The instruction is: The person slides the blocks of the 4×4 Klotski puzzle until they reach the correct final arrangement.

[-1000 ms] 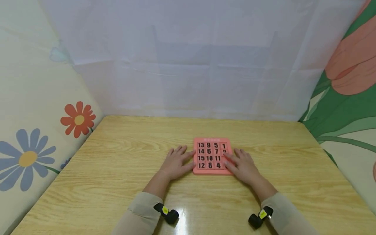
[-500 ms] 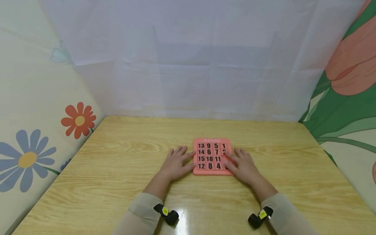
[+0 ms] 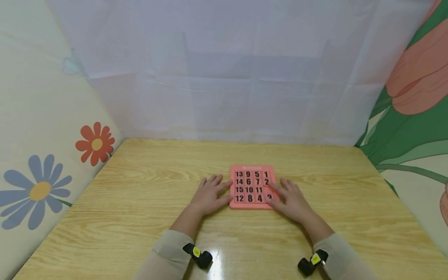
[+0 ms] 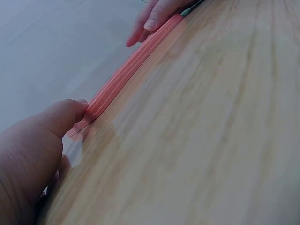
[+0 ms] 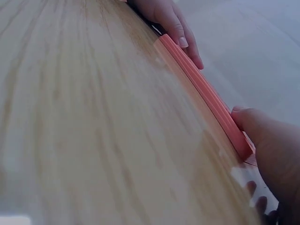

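A pink sliding number puzzle (image 3: 251, 206) lies flat on the wooden table, its black-numbered tiles facing up. The open slot shows in the right column, below tile 2 (image 3: 266, 181). My left hand (image 3: 208, 195) rests on the table with fingers spread, thumb and index fingertip against the puzzle's left edge. On the other side, my right hand (image 3: 292, 200) reaches over the right edge. Its thumb lies on tile 3 (image 3: 269, 196) and partly covers it, while the index fingertip is beside tile 2. In both wrist views only the puzzle's side (image 4: 126, 70) shows.
Bare wood-grain table (image 3: 140, 241) surrounds the puzzle. A white sheet (image 3: 224, 97) hangs at the back edge, with flower-printed cloth (image 3: 28, 97) on the left and right. A small black camera (image 3: 202, 258) sits on each wrist.
My right index fingertip has drawn back a little, uncovering tile 2. The right thumb has shifted slightly, so part of tile 3 shows. My left hand stays in place.
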A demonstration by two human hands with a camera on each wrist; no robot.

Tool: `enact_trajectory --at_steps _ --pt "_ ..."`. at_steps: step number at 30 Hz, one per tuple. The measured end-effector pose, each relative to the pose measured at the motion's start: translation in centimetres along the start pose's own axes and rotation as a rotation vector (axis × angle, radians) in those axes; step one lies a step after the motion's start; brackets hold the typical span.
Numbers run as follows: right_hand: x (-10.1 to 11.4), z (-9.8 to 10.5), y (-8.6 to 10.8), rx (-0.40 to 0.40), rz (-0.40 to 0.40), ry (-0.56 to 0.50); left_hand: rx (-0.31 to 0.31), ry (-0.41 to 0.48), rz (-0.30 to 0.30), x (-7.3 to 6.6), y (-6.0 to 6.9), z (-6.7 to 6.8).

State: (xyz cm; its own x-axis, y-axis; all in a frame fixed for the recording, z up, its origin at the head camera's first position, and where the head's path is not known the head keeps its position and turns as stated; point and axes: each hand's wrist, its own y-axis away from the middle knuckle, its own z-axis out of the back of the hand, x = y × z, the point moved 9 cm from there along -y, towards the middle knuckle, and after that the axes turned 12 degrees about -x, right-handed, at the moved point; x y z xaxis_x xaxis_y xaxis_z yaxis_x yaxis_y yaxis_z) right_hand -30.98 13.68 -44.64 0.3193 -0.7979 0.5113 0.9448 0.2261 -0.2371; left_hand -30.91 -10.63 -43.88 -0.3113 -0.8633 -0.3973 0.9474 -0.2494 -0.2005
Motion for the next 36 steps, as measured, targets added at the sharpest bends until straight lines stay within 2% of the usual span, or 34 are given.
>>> enact_trajectory --at_steps 24,36 --pt "-0.3 -0.2 -1.5 -0.022 -0.053 0.041 -0.007 0.000 -0.001 0.1 0.1 -0.1" --pt "-0.4 0.0 -1.2 -0.036 -0.093 0.005 -0.005 0.011 -0.007 -0.2 0.0 0.0"
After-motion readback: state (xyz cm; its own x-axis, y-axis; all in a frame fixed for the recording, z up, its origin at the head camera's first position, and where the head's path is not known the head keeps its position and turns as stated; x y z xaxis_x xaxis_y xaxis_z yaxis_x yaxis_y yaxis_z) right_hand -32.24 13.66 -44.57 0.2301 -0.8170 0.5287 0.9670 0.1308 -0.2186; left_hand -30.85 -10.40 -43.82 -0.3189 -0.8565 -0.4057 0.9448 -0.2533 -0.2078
